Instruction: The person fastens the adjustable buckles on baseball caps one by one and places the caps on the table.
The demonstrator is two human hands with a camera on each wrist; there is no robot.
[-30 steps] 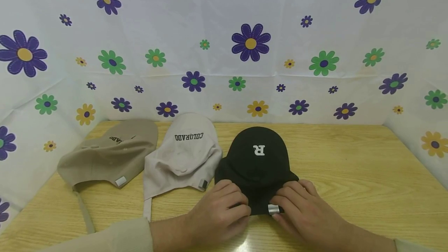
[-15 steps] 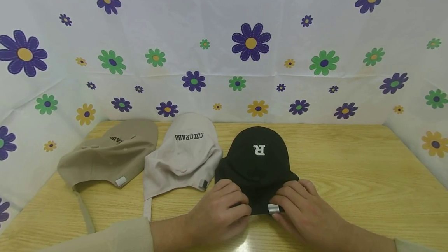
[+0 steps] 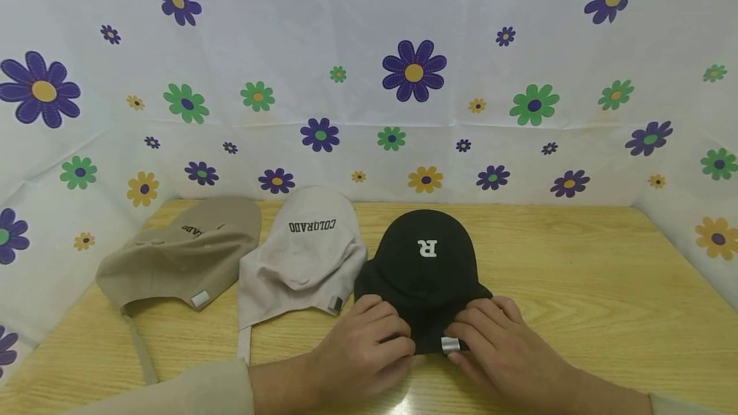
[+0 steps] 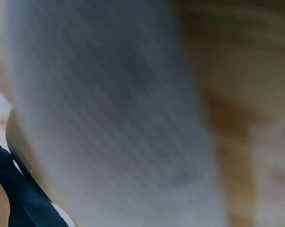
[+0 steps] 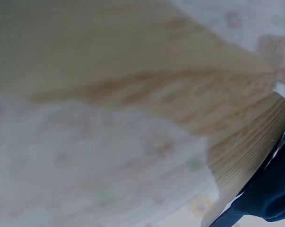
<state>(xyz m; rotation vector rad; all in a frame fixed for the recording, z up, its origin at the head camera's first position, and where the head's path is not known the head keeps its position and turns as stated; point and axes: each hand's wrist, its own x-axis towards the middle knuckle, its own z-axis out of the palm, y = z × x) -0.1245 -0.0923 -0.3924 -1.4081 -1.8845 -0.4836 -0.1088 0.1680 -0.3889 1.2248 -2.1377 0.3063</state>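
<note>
A black cap (image 3: 423,274) with a white letter R lies on the wooden table (image 3: 576,261), its crown pointing away from me. My left hand (image 3: 366,348) grips its near left edge with curled fingers. On the near right edge, my right hand (image 3: 504,344) pinches the cap beside a small silver tag (image 3: 450,345). To the left lies a pale pink cap (image 3: 305,255) lettered COLORADO, its edge right at the black one. Farther left is a tan cap (image 3: 184,252) with dark lettering. Both wrist views are blurred and show neither cap nor fingers clearly.
A white cloth (image 3: 346,31) printed with purple, green and yellow flowers stands behind the table and along both sides. Straps from the tan and pink caps trail toward the near edge. The wooden tabletop stretches to the right of the black cap.
</note>
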